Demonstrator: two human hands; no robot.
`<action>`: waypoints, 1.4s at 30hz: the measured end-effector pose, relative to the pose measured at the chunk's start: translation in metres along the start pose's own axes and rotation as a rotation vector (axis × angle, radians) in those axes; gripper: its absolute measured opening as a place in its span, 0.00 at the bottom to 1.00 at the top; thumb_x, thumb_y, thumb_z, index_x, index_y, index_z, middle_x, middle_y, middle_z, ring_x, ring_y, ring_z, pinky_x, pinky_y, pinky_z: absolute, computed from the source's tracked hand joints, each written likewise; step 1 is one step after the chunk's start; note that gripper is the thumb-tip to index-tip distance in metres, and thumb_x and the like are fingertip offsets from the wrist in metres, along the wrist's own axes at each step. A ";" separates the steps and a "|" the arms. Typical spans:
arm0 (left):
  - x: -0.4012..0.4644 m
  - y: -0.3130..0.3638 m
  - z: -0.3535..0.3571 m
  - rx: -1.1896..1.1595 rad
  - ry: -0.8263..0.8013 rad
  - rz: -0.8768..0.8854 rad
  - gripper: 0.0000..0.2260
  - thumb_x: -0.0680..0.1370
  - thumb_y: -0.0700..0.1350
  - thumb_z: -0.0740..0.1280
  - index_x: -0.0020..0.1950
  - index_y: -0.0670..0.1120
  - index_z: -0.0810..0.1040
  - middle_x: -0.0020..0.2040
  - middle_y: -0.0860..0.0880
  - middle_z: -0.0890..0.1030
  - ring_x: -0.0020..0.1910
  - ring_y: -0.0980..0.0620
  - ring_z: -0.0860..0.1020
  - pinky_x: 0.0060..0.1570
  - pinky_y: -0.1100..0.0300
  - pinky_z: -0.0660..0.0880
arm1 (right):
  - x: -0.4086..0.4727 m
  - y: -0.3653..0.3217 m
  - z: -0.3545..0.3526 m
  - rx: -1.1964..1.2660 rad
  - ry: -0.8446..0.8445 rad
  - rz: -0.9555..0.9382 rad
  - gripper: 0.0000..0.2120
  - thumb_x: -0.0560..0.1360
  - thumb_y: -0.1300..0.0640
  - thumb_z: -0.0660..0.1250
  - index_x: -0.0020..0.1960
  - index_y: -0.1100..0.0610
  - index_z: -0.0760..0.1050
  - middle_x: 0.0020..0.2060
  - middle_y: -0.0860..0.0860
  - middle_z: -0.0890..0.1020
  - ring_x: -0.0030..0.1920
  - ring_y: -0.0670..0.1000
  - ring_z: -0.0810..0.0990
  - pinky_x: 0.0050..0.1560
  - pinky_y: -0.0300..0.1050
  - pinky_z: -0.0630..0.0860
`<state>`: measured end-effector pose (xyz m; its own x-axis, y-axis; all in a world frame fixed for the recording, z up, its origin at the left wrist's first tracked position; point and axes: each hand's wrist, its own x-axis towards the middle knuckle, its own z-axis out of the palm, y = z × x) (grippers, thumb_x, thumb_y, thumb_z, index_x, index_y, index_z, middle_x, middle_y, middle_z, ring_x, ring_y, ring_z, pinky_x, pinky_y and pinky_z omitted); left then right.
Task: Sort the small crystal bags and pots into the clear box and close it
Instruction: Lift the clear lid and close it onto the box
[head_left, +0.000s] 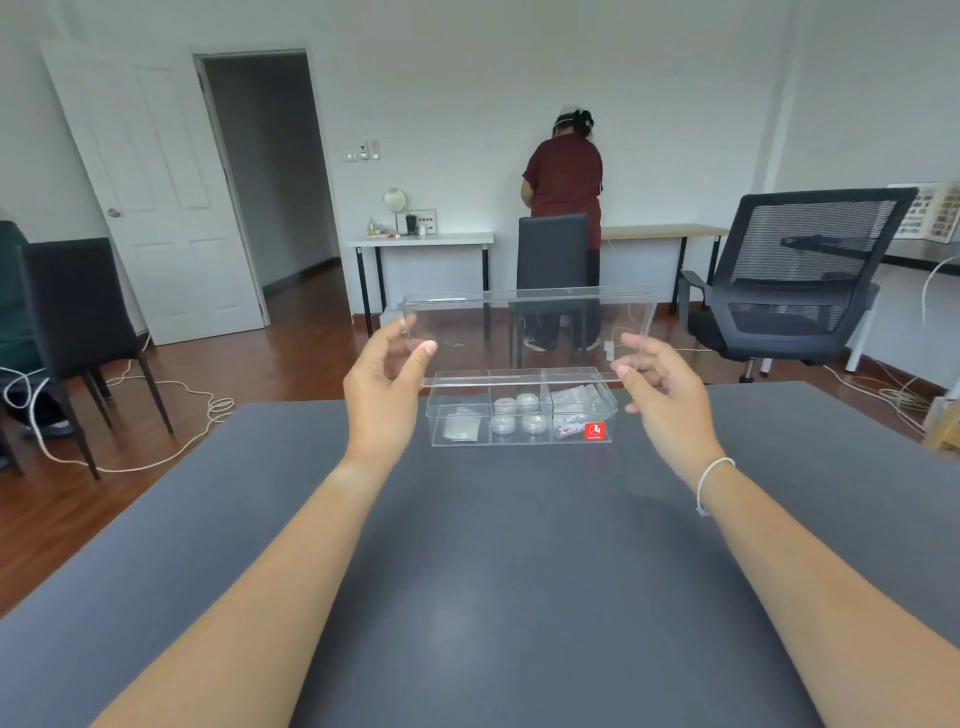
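Head view: both hands (384, 374) hold lid (524, 332) above box (519, 439).

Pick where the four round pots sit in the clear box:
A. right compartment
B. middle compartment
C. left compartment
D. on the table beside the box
B: the four pots lie in the middle compartment of the box, with bags in the compartments on either side, while both hands hold the lid above it.

Bare forearms, thin white string bracelet (712, 480) on right wrist
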<state>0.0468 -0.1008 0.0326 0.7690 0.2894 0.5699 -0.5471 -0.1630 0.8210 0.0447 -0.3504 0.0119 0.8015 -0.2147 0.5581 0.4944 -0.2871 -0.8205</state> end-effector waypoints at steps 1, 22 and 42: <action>0.000 -0.003 0.002 -0.004 0.014 -0.011 0.12 0.74 0.45 0.67 0.52 0.60 0.74 0.43 0.55 0.79 0.44 0.57 0.76 0.54 0.47 0.78 | 0.000 0.002 0.000 0.011 -0.001 0.007 0.14 0.75 0.59 0.63 0.55 0.42 0.72 0.43 0.43 0.79 0.47 0.47 0.77 0.36 0.34 0.78; 0.000 -0.047 -0.002 0.143 -0.168 -0.145 0.22 0.71 0.48 0.71 0.64 0.52 0.72 0.52 0.58 0.78 0.49 0.62 0.74 0.49 0.71 0.68 | 0.004 0.027 0.009 0.014 0.030 0.219 0.08 0.75 0.53 0.63 0.54 0.49 0.71 0.47 0.49 0.81 0.40 0.42 0.77 0.27 0.30 0.73; -0.005 -0.056 0.002 0.139 -0.236 -0.341 0.25 0.74 0.50 0.66 0.70 0.49 0.66 0.68 0.51 0.72 0.61 0.58 0.69 0.64 0.63 0.64 | 0.007 0.034 0.013 -0.126 0.004 0.301 0.17 0.75 0.52 0.62 0.64 0.52 0.71 0.64 0.52 0.74 0.57 0.50 0.73 0.36 0.35 0.76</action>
<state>0.0747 -0.0943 -0.0163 0.9613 0.1284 0.2438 -0.2110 -0.2258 0.9511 0.0715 -0.3499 -0.0131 0.9039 -0.3109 0.2937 0.1901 -0.3232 -0.9271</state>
